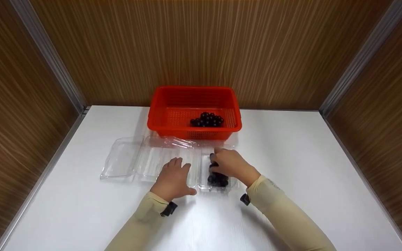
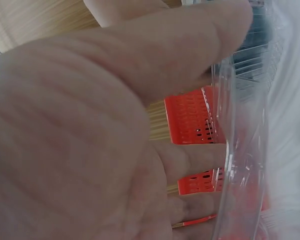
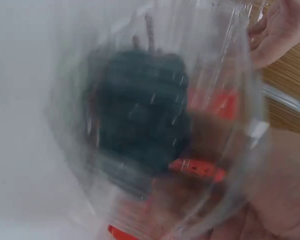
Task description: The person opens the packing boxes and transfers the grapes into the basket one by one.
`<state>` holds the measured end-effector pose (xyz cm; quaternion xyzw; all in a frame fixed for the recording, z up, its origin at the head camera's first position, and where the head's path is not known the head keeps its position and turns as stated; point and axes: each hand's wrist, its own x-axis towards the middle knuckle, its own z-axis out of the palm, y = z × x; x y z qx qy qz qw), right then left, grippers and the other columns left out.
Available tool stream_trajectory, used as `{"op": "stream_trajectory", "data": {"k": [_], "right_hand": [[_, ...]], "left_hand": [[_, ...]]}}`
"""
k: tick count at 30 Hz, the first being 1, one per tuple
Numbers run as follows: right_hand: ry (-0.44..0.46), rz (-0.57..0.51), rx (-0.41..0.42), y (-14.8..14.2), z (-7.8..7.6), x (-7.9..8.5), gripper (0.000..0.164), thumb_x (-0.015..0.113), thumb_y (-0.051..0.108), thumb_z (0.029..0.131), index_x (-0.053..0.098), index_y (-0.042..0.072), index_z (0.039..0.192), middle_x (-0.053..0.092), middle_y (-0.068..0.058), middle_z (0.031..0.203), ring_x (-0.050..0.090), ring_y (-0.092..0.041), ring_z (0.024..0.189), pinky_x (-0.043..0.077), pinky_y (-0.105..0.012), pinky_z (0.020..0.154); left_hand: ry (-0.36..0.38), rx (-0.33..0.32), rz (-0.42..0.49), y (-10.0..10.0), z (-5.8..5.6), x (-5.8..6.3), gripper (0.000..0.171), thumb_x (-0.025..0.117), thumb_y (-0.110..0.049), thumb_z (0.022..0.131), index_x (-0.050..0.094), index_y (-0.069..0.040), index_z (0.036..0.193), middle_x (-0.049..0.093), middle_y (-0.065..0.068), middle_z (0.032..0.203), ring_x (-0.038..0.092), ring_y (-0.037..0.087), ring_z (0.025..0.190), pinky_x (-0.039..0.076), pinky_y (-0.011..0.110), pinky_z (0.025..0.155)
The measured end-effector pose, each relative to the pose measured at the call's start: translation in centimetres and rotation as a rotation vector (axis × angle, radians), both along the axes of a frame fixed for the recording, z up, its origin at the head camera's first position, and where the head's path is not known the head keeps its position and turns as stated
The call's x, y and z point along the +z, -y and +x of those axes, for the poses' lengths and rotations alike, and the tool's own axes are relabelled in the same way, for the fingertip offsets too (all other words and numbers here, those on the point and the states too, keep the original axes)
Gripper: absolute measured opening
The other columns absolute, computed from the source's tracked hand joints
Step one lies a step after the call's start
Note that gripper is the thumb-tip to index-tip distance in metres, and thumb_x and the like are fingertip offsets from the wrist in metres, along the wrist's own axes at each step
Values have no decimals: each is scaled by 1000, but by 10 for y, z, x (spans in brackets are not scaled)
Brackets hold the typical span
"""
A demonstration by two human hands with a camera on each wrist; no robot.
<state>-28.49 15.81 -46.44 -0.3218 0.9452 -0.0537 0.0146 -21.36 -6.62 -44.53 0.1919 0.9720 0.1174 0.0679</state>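
A bunch of dark grapes (image 1: 218,180) lies in the right-hand section of a clear plastic clamshell box (image 1: 202,188). From above, my right hand (image 1: 234,164) grips the upper part of the bunch with curled fingers, which hide some of it. The right wrist view shows the grapes (image 3: 142,112) blurred behind the clear wall. My left hand (image 1: 173,179) is over the box's middle section, thumb and fingers spread. In the left wrist view its fingers reach to the edge of the clear plastic (image 2: 230,165) and grip nothing.
A red perforated basket (image 1: 194,129) stands behind the box, with another bunch of dark grapes (image 1: 208,120) inside. A clear plastic flap (image 1: 122,158) lies spread out at the left. Wood-grain panels (image 1: 201,45) enclose the white table (image 1: 291,157) at the back and sides.
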Motion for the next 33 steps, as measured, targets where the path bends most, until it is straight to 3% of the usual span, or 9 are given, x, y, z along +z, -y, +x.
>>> {"op": "stream_trajectory", "data": {"k": [3,7,16,20,25,29,33], "right_hand": [[-24,-20,38,1,-1,-1,16,82,23,90,71,12,86,55,-3,83,49,-20,70,49,-35,65],[2,-37,28,1,-2,-4,15,81,23,90,72,12,87,55,-2,84,49,-19,70,49,-33,66],[-8,-86,78,-5,-5,-3,23,83,23,88,64,10,84,50,-4,83,46,-19,67,43,-35,62],[38,-82,117,-9,-6,-1,17,80,18,90,65,11,87,52,-4,88,48,-18,70,45,-33,64],[135,-54,98,-12,-5,5,13,74,2,88,69,11,96,55,-5,99,54,-20,79,52,-34,73],[83,-55,50,-12,-3,5,16,71,-2,88,72,8,100,57,-9,105,56,-23,86,55,-40,79],[-5,-45,-6,-10,-4,3,8,70,-2,88,69,4,94,58,-9,95,53,-24,74,55,-41,69]], "left_hand": [[-10,1,-12,0,-1,-2,78,88,-46,77,62,0,135,52,26,142,44,44,136,38,57,114],[-9,2,-14,0,0,-5,74,89,-42,78,63,0,133,52,26,143,44,44,136,38,57,114],[-74,-15,-9,3,1,-7,62,91,-29,75,67,0,124,57,26,135,51,44,129,44,56,106],[-118,-18,-34,4,2,-8,54,91,-20,75,67,0,119,60,24,126,55,42,121,48,55,100],[-152,-29,-59,4,3,-9,49,90,-19,76,68,-1,116,62,21,116,57,39,111,50,51,91],[-136,-29,-47,3,4,-8,51,90,-22,76,69,-2,118,62,21,118,57,39,110,49,51,90],[-90,-15,-20,3,3,-8,57,88,-29,79,68,-1,124,61,23,126,55,41,116,47,53,97]]}}
